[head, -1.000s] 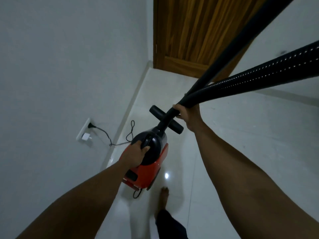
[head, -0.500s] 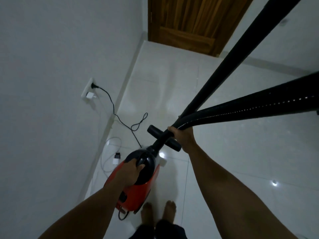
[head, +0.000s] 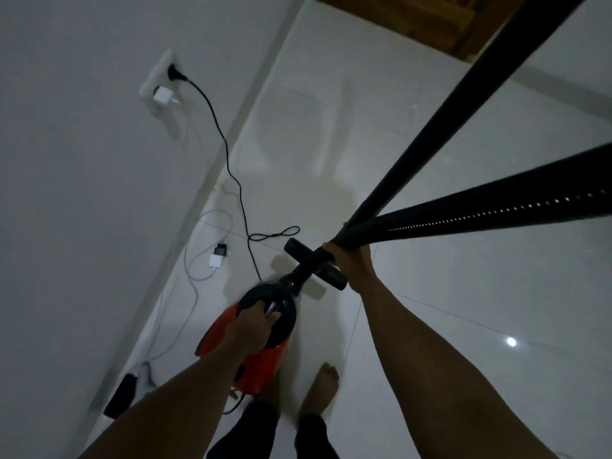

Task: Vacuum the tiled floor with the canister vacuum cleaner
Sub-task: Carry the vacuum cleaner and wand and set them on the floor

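Two grips: left hand (head: 251, 329) clasps vacuum cleaner (head: 265, 366) handle, right hand (head: 354, 260) clutches hose (head: 463, 213).

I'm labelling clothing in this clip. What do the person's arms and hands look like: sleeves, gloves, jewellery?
The left forearm and right forearm are bare to the frame edge; no sleeves show. The left hand and right hand wear no gloves, and no watch, bracelet or ring is visible.

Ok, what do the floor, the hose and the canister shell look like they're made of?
Floor: glazed or polished tile, probably ceramic; it reflects a light spot and shows thin grout lines. Hose: flexible ribbed plastic, likely; a row of glints runs along its ridges. Canister: moulded plastic by its look, red shell with glossy black top.
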Motion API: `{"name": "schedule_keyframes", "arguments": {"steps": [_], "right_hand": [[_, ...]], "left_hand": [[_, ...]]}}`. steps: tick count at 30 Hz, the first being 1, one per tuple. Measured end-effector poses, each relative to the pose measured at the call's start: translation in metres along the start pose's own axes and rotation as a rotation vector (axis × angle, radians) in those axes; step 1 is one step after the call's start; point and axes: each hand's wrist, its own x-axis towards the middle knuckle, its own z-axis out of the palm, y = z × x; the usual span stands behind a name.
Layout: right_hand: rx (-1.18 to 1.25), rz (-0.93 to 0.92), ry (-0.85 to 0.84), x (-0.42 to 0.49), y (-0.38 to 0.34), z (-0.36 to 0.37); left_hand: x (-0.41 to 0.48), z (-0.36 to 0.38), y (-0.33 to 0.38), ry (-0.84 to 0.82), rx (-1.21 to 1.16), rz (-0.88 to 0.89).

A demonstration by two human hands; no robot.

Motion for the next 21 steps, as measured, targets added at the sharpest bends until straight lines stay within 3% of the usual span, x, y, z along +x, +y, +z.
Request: {"name": "schedule_keyframes", "arguments": {"steps": [12, 21], "right_hand": [[-0.049, -0.02, -0.079, 0.156, 0.107, -0.001], [-0.128, -0.072, -0.154, 0.193, 0.15, 0.0]], "left_hand": [[0.156, 0.117, -0.027, 0.056, -0.118, -0.096], [0.206, 0.175, -0.037, 0.071, -0.188, -0.115]]}}
